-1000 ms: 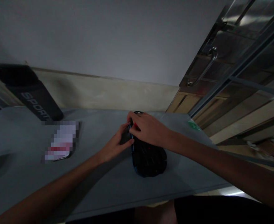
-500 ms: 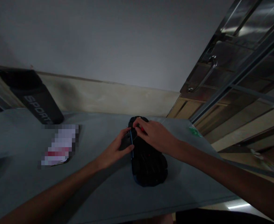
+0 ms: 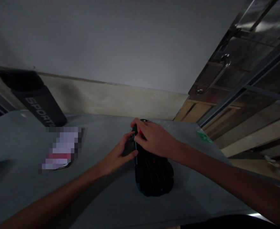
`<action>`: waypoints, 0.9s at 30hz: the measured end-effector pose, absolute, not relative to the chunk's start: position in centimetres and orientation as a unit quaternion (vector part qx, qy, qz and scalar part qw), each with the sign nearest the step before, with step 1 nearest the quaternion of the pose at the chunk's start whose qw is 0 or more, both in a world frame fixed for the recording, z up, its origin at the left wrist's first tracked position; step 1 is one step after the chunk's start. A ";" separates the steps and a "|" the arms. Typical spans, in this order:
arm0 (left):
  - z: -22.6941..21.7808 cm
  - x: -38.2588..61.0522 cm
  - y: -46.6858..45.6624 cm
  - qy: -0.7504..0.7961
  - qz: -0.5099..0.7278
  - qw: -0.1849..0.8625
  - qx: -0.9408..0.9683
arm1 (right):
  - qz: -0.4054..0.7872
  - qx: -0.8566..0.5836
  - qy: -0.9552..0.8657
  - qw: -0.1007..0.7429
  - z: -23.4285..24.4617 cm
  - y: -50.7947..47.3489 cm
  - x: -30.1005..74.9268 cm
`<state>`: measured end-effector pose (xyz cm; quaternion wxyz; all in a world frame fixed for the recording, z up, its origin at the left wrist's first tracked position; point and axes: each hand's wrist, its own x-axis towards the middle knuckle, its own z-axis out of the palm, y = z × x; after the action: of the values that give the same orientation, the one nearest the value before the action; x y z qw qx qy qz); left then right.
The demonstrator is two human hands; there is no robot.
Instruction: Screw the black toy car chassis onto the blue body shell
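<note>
A black toy car with blue trim and small red details lies on the grey table, its far end under my hands. My left hand grips the car's left side, fingers curled against the blue edge. My right hand rests on top of the far end, fingers bent and pinched at a small red part. The light is dim and the fingertips are hard to make out.
A dark bottle marked SPORT leans at the back left. A blurred card or packet lies left of my hands. A small green scrap sits near the table's right corner. A metal door with a handle stands at right.
My right hand shifted slightly over the car's far end and back. My left hand kept its grip. The view drifted a little.
</note>
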<state>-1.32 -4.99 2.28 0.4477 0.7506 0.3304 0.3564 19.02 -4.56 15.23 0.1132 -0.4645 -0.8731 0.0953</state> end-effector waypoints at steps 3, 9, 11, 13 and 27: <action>2.3 -1.3 -5.0 0.328 0.353 0.461 0.745 | 0.094 -0.483 -0.865 0.097 15.3 -4.3 18.9; 1.8 -1.3 -4.7 0.325 0.345 0.474 0.742 | 0.080 -0.455 -0.882 0.096 15.2 -4.2 18.6; 1.7 -1.3 -4.6 0.327 0.345 0.479 0.738 | 0.071 -0.480 -0.870 0.092 15.3 -4.3 18.6; 1.7 -1.2 -4.6 0.324 0.345 0.483 0.737 | 0.075 -0.489 -0.865 0.086 15.3 -4.4 18.7; 1.3 -1.3 -4.4 0.316 0.350 0.476 0.742 | 0.082 -0.466 -0.878 0.067 15.8 -4.5 18.9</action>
<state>-1.35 -4.43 1.29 0.4761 0.7422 0.3164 0.3498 18.92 -4.50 15.81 0.0666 -0.4664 -0.8783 0.0819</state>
